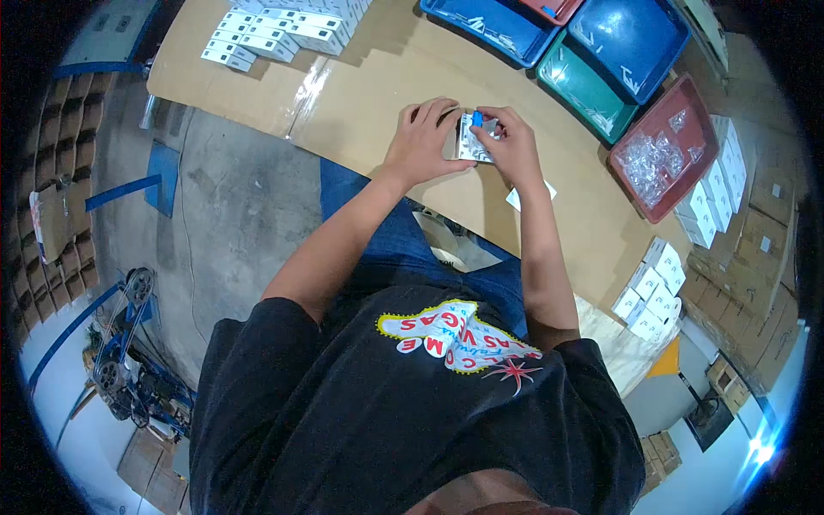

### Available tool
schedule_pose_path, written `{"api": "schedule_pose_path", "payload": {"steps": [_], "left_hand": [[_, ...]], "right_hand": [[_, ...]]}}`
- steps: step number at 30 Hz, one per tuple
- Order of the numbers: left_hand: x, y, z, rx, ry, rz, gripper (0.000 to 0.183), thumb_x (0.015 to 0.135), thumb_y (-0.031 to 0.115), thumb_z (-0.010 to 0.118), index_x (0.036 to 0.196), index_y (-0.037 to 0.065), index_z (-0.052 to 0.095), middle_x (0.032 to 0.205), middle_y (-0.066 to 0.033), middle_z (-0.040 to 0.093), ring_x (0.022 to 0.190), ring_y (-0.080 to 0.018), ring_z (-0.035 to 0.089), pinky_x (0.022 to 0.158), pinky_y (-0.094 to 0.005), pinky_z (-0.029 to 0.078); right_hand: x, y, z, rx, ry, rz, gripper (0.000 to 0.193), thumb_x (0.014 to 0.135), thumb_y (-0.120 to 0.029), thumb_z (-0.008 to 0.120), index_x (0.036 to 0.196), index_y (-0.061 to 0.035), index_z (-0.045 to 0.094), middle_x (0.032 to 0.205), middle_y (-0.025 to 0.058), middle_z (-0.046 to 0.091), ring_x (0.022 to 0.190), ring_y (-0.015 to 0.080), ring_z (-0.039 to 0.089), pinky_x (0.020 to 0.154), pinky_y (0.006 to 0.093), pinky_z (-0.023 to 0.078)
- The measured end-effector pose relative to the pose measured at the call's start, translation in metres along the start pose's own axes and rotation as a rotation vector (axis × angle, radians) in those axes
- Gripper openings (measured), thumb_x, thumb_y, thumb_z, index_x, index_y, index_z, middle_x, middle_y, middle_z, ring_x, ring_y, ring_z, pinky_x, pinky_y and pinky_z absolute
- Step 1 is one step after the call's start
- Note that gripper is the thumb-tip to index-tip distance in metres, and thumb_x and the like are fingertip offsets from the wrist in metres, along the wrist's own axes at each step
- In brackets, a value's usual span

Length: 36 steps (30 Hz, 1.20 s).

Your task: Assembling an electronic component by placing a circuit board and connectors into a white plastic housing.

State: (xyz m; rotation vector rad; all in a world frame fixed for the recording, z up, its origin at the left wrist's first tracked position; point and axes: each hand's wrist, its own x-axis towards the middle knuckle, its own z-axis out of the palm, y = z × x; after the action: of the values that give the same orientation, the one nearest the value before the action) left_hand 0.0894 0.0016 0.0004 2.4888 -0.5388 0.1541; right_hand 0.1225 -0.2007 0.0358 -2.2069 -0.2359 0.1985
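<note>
A small white box or tray [469, 149] with small pieces showing in it lies on the brown tabletop [378, 112]. My left hand [421, 144] is curved around its left side, with the thumb along the near edge and the fingers beyond the far edge. Over the box's right side, my right hand [513, 148] pinches a small blue piece [477, 118] between thumb and fingers. The blue piece's exact kind is too small to make out. Beneath my right wrist sits a flat white piece, perhaps paper or card [549, 190].
Stacked white boxes [275, 34] stand at the far left. Blue trays [524, 58], a green tray [558, 81] and a red tray [652, 215] with clear plastic packets [650, 163] line the far right. More white boxes [652, 287] sit at the right edge, beside large cartons [755, 249].
</note>
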Motion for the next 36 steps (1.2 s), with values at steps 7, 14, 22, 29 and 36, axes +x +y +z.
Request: {"api": "schedule_pose_path", "payload": {"steps": [7, 14, 22, 29, 36], "left_hand": [[0.000, 0.001, -0.001, -0.009, 0.007, -0.008, 0.088, 0.073, 0.060, 0.079, 0.142, 0.010, 0.054, 0.146, -0.0073, 0.050, 0.141, -0.0247, 0.042, 0.114, -0.0487, 0.030], [0.001, 0.001, 0.000, 0.019, 0.030, 0.007, 0.088, 0.073, 0.065, 0.077, 0.139, 0.011, 0.055, 0.143, -0.0070, 0.052, 0.139, -0.0231, 0.043, 0.113, -0.0461, 0.029], [0.000, 0.002, 0.001, -0.014, 0.028, 0.006, 0.087, 0.074, 0.061, 0.078, 0.141, 0.011, 0.055, 0.145, -0.0073, 0.051, 0.141, -0.0248, 0.043, 0.113, -0.0492, 0.030], [0.000, 0.000, 0.003, 0.031, 0.022, -0.001, 0.089, 0.072, 0.065, 0.078, 0.140, 0.012, 0.055, 0.144, -0.0055, 0.051, 0.141, -0.0224, 0.042, 0.114, -0.0459, 0.030], [0.001, 0.002, 0.000, 0.029, 0.014, -0.004, 0.089, 0.073, 0.065, 0.077, 0.140, 0.011, 0.055, 0.144, -0.0053, 0.051, 0.141, -0.0223, 0.042, 0.114, -0.0458, 0.029]], "right_hand": [[0.000, 0.003, 0.013, -0.069, 0.008, -0.072, 0.030, 0.086, -0.015, 0.075, 0.115, -0.0064, 0.073, 0.107, 0.0119, 0.068, 0.104, 0.0326, 0.066, 0.089, 0.0406, 0.053], [0.002, 0.003, 0.014, -0.075, -0.013, -0.044, 0.029, 0.087, -0.015, 0.075, 0.115, -0.0060, 0.073, 0.107, 0.0121, 0.068, 0.106, 0.0326, 0.065, 0.091, 0.0407, 0.053], [0.001, 0.002, 0.013, 0.017, 0.028, 0.027, 0.033, 0.082, -0.012, 0.079, 0.114, -0.0036, 0.072, 0.104, 0.0126, 0.072, 0.087, 0.0259, 0.069, 0.078, 0.0365, 0.056], [-0.003, 0.009, 0.015, 0.137, 0.060, 0.076, 0.036, 0.082, -0.011, 0.079, 0.116, -0.0024, 0.071, 0.102, 0.0120, 0.075, 0.081, 0.0183, 0.068, 0.074, 0.0315, 0.056], [-0.005, 0.017, 0.021, 0.298, 0.059, 0.078, 0.038, 0.086, -0.009, 0.078, 0.122, -0.0031, 0.070, 0.105, 0.0082, 0.075, 0.081, 0.0116, 0.065, 0.075, 0.0277, 0.055]]}}
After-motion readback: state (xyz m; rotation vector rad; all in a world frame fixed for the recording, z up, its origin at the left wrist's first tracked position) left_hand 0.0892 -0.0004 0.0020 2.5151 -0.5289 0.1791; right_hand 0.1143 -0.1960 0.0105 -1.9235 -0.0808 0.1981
